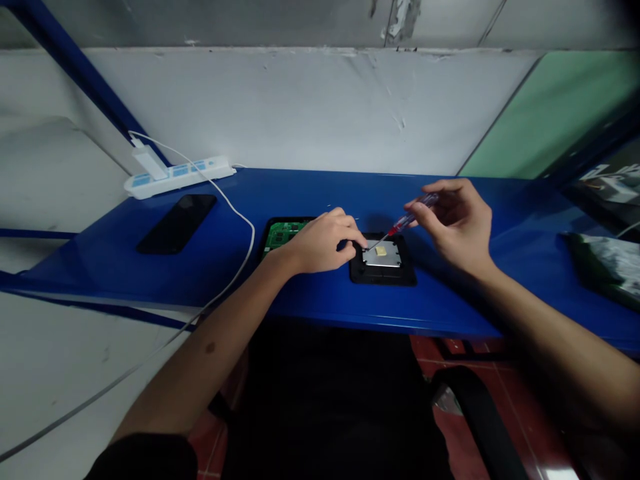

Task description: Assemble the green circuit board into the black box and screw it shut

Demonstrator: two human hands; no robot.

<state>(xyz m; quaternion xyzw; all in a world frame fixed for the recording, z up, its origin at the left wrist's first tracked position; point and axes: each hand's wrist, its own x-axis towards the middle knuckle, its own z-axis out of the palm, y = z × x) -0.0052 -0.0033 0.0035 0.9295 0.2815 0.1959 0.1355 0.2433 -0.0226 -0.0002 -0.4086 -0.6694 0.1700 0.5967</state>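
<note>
My right hand (457, 223) is closed around the clear handle of a screwdriver (413, 213) with a red collar. The shaft slants down to the left, and its tip meets the upper left corner of a silver metal plate (373, 258). A small yellowish pad (381, 251) sits on this plate, which lies in a black plastic housing (384, 275). Beside the tip, the index finger of my left hand (327, 243) touches the plate's corner, its thumb apart from it. Partly hidden behind my left hand is a green circuit board (283, 233) in a black frame.
A black phone (177, 223) lies on the left of the blue table (320, 300). Behind it stands a white power strip (183, 177) with a charger (150, 162); its white cable (253, 233) crosses the table. A green and clear bag (607, 263) lies at the right.
</note>
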